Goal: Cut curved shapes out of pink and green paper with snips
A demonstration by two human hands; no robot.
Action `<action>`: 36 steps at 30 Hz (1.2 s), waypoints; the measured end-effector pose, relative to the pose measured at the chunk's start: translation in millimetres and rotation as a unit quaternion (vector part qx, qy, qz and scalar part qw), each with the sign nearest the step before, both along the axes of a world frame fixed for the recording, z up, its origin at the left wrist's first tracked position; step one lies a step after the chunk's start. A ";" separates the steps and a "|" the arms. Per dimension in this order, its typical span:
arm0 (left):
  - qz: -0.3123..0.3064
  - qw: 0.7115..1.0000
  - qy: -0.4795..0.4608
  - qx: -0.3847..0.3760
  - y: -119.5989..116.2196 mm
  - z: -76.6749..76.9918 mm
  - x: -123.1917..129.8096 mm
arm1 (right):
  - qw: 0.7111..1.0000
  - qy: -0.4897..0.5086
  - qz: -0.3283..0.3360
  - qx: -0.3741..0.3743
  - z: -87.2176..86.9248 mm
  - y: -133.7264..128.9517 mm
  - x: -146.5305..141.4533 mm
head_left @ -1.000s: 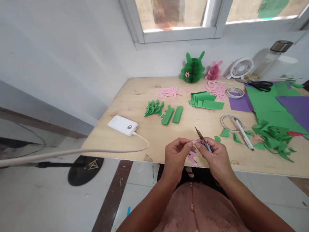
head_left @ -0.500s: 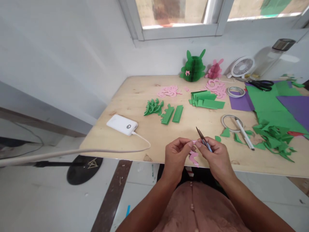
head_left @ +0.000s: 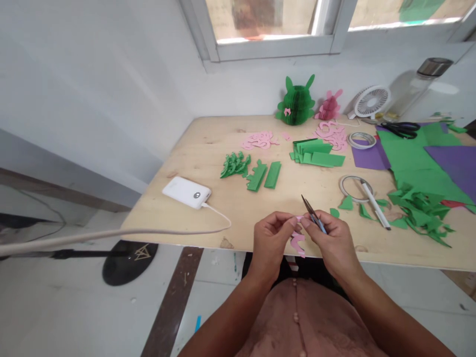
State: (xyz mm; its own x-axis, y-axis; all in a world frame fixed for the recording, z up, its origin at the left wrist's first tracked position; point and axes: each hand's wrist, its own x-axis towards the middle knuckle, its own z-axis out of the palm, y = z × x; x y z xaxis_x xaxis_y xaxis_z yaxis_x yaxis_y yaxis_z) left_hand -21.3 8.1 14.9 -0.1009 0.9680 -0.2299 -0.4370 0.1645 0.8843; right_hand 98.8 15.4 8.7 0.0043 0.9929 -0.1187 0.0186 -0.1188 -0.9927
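At the front edge of the wooden table, my left hand (head_left: 271, 241) pinches a curved pink paper piece (head_left: 298, 244). My right hand (head_left: 332, 242) touches the top of the same piece with its fingertips and also holds small scissors (head_left: 314, 214), their blades pointing up and to the left. The two hands are close together, and the pink paper hangs between them. Beyond them lie a folded green strip (head_left: 272, 175), a partly cut green piece (head_left: 257, 176) and a pile of curled green cutouts (head_left: 235, 164).
A white power bank (head_left: 187, 192) with a cable lies left. Green scraps (head_left: 424, 213), a white pen (head_left: 376, 206) and a tape roll (head_left: 362, 140) are right. Behind stand a green paper figure (head_left: 296, 104), a pink one (head_left: 329, 106) and a fan (head_left: 372, 101).
The view has shifted very slightly, so the table items appear a little further left. Both hands keep almost the same pose on the pink paper.
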 end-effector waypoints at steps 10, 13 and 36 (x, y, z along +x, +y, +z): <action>-0.001 1.000 0.000 -0.006 0.8 2.1 0.0 | 1.000 -0.023 -0.002 0.014 0.8 1.1 -0.2; -0.007 1.000 0.003 -0.015 -0.2 1.9 -0.9 | 1.000 -0.027 -0.009 0.008 0.6 0.9 -0.4; -0.005 0.999 0.013 -0.030 -2.6 -0.4 -6.8 | 0.999 -0.023 -0.032 -0.010 1.0 -0.4 -1.5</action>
